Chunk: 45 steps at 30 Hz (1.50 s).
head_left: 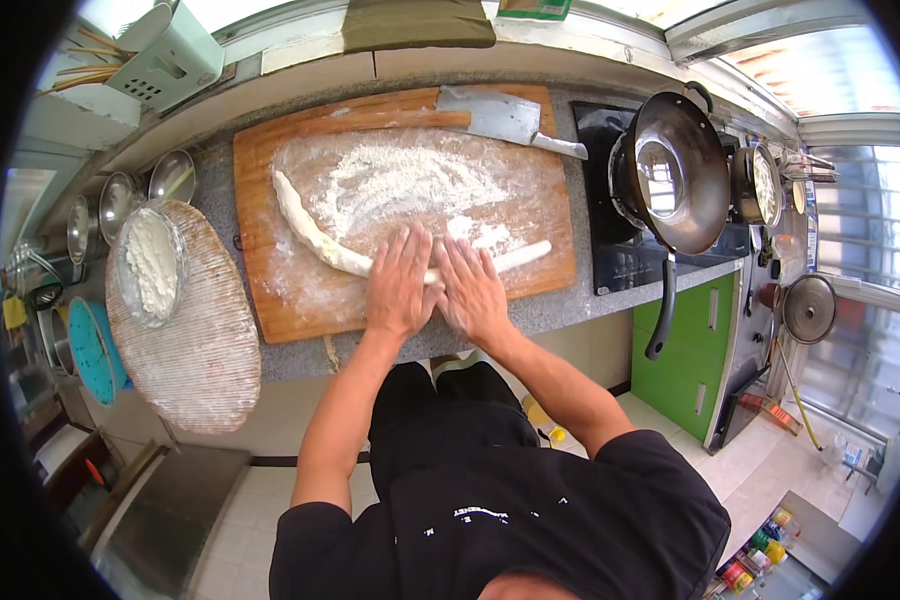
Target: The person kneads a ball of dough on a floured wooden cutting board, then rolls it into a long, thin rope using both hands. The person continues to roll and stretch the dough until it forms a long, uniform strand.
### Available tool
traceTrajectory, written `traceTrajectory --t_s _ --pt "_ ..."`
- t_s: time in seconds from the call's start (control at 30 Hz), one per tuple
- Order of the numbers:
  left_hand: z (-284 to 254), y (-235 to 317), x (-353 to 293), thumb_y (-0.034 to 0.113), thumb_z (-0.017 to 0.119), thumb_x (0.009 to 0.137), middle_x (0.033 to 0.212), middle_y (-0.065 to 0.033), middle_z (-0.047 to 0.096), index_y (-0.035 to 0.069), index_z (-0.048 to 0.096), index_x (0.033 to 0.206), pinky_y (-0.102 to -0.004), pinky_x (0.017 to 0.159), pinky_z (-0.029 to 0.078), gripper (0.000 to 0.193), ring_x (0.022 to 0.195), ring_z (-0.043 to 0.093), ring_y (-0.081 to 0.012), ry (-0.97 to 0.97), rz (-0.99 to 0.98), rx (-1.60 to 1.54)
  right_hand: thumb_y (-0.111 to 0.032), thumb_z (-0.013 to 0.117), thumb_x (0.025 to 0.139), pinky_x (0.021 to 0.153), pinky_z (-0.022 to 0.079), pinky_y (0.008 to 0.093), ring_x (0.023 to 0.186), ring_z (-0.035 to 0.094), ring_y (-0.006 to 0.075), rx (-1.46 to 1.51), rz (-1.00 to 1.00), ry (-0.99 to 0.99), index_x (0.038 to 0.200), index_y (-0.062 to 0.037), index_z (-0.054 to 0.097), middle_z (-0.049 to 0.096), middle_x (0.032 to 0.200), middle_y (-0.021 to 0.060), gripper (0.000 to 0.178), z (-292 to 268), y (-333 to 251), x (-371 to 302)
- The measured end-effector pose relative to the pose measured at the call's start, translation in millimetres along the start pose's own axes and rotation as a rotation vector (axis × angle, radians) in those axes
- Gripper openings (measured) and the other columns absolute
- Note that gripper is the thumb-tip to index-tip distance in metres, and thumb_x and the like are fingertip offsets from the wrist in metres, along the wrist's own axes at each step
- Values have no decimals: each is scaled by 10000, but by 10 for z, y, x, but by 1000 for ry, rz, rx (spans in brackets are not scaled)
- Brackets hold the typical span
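A long rope of pale dough (315,238) curves across the floured wooden board (560,220), its left end bent up toward the back. Both palms rest flat on the rope, side by side, near the board's front edge. My left hand (401,280) has its fingers stretched out and pointing away from me. Next to it, my right hand (469,285) lies with straight fingers, and the dough's right end sticks out past it. Loose flour (400,185) is spread over the board behind the hands. The dough directly under the palms is hidden.
At the board's back edge lie a cleaver (500,115) and a thin wooden rolling pin (395,120). A wok (675,170) sits on the stove at right, its handle jutting forward. On the left, a bowl of flour (153,265) stands on a round ridged tray (195,350).
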<state>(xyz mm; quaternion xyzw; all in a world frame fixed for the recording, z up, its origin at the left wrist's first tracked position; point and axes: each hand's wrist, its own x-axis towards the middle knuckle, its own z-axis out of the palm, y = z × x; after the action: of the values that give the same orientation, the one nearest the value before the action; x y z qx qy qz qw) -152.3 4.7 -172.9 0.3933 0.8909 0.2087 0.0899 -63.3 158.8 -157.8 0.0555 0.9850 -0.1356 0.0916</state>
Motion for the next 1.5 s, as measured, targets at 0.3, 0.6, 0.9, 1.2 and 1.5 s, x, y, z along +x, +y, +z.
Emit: traceTrajectory --t_s 0.3,0.6,0.9,1.2,1.5 --pt "-36 39 416 431 482 1064 1718 -144 337 77 404 1628 -531 1309 195 671 1588 302 -336 50 -163 198 -645 322 1063 1319 150 517 1625 227 310 -8 0 254 1667 -65 310 271 1746 146 837 -315 394 897" --pt "-59 52 167 349 546 1031 1723 -126 333 115 442 1619 -540 1299 215 641 1575 332 -328 0 -192 220 -685 324 1050 1323 151 489 1615 255 280 -145 -34 104 1645 -46 348 288 1744 126 873 -209 547 137" --pt "49 281 305 431 504 1045 1725 -150 324 93 416 1630 -521 1314 192 682 1589 309 -320 -37 -189 333 -658 235 1081 1332 100 477 1632 203 293 -113 18 83 1662 -76 335 260 1751 143 828 -135 766 -30" --pt "255 600 870 482 472 1068 1698 -141 372 74 450 1598 -515 1292 251 670 1560 354 -321 13 -30 112 -595 316 1075 1324 115 525 1624 222 329 -57 43 233 1657 -41 325 278 1740 168 803 -444 1148 680" --pt "160 626 179 414 618 1012 1674 -135 410 84 427 1609 -516 1276 281 708 1532 394 -331 -34 -9 9 -720 367 1005 1326 128 509 1621 237 304 -110 -35 19 1672 -60 295 267 1746 156 941 -339 1226 -7"
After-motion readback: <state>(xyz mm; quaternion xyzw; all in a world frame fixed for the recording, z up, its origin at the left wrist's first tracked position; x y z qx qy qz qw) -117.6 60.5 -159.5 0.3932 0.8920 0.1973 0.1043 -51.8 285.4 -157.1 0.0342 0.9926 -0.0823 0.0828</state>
